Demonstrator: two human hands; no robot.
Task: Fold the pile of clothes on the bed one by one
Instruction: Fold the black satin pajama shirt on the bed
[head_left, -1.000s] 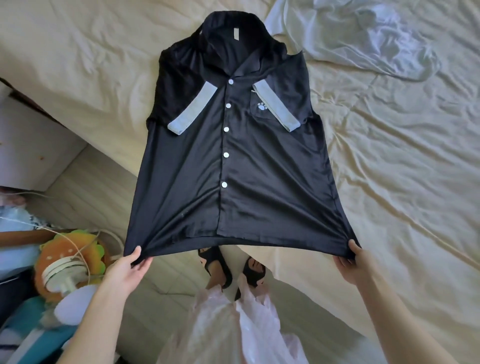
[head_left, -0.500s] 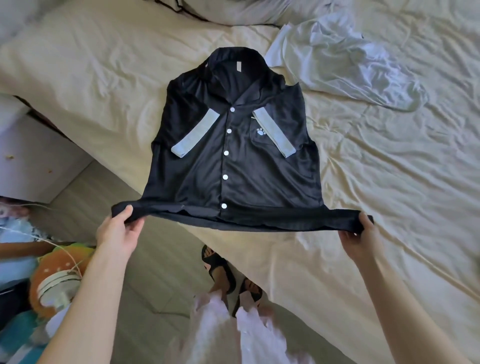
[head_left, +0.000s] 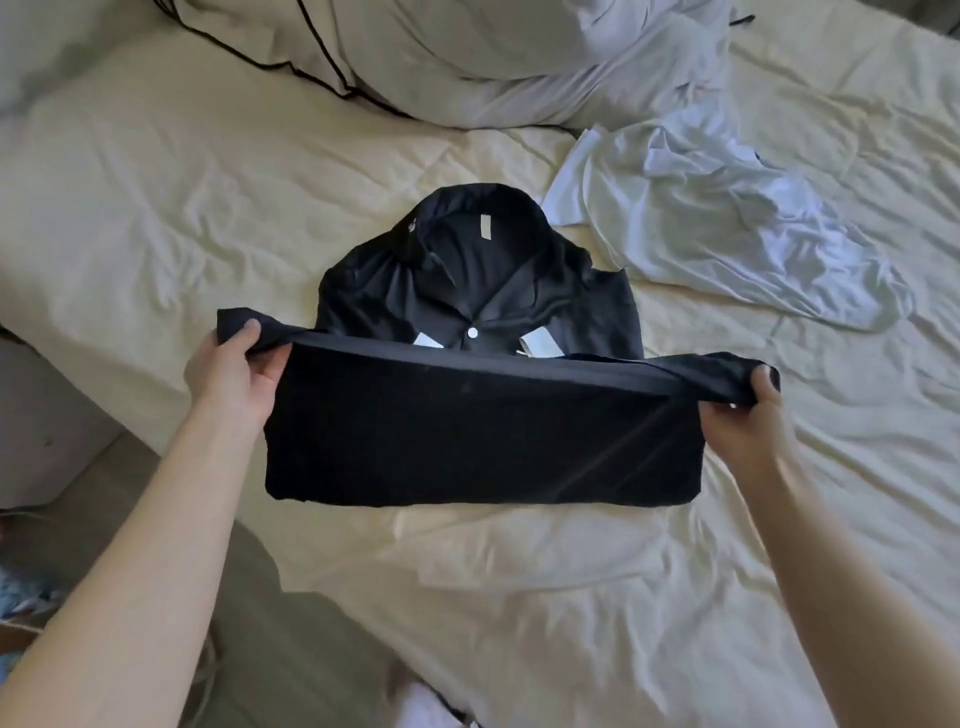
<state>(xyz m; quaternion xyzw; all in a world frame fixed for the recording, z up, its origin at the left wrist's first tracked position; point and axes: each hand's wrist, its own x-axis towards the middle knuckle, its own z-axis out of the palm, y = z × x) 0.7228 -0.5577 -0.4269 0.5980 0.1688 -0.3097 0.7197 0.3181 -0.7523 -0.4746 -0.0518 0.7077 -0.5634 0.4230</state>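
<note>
Left hand (head_left: 234, 374) grips the left corner of the black shirt (head_left: 483, 431) hem, thumb on top, fingers curled under the bunched fabric. Right hand (head_left: 748, 421) does the same at the right corner — thumb over the hem, cloth pinched. Hem is stretched taut between both hands, lifted off the bed (head_left: 156, 218), lower half doubled up over the front. Collar end lies flat on the cream sheet, far side; one white button and two pale strips show just beyond the hem. White garment (head_left: 727, 218) sits crumpled far right, just beside the collar. Duvet (head_left: 467, 57) with dark piping — far edge.
</note>
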